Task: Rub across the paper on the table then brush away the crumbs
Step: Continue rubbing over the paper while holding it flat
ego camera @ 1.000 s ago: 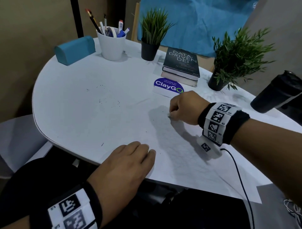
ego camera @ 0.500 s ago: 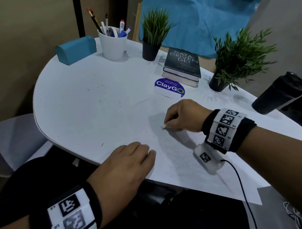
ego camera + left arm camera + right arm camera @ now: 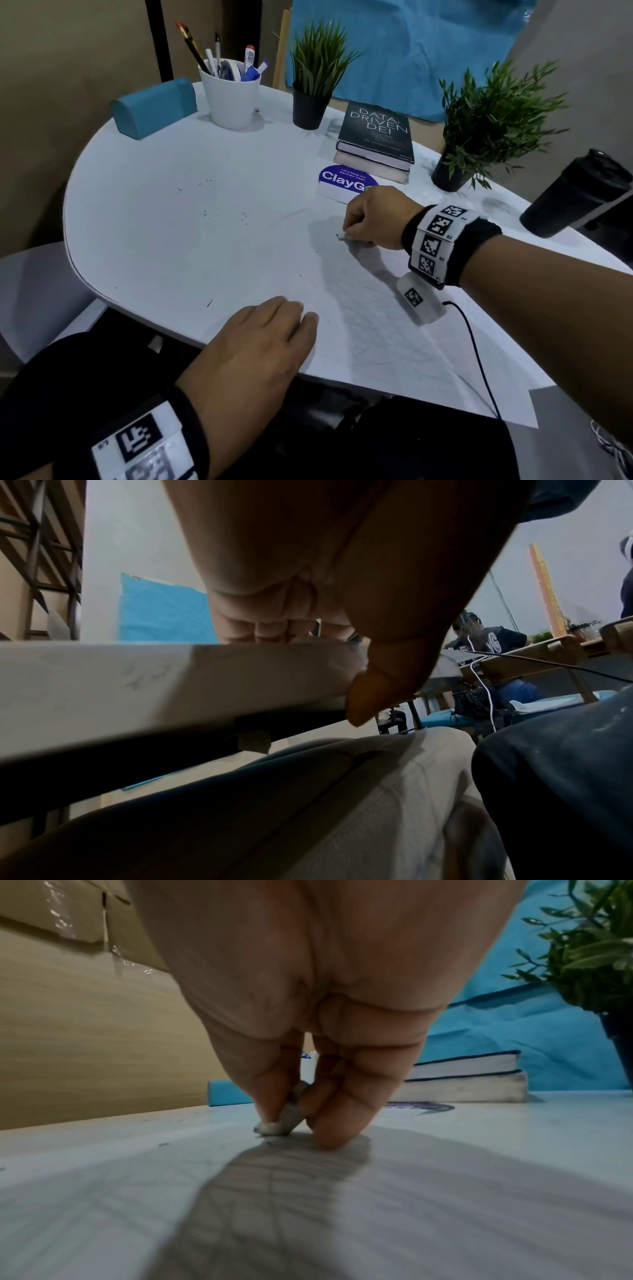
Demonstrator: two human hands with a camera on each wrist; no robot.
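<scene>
- Right hand [image 3: 371, 219] pinches a small eraser [image 3: 286, 1119], its tip down on the paper [image 3: 394, 329].
- Left hand [image 3: 260, 346], fingers relaxed flat, pins the sheet at six o'clock.
- Best to rub in short, light strokes; crumbs [image 3: 226, 214] lie toward ten o'clock.

A white table [image 3: 144, 240] with a rounded left end carries everything. A large sheet of paper [image 3: 394, 335] lies on its near right part, its near right corner jutting past the table edge. Dark crumbs [image 3: 224, 214] are scattered over the bare top left of the paper. At the far left lies a teal case [image 3: 154, 106], beside it a white cup [image 3: 233, 99] of pens, then a small potted plant [image 3: 313, 78]. Two stacked books [image 3: 375, 140] sit further right, a purple sticker [image 3: 346, 180] just in front of them, a second potted plant [image 3: 479, 130] at the far right
</scene>
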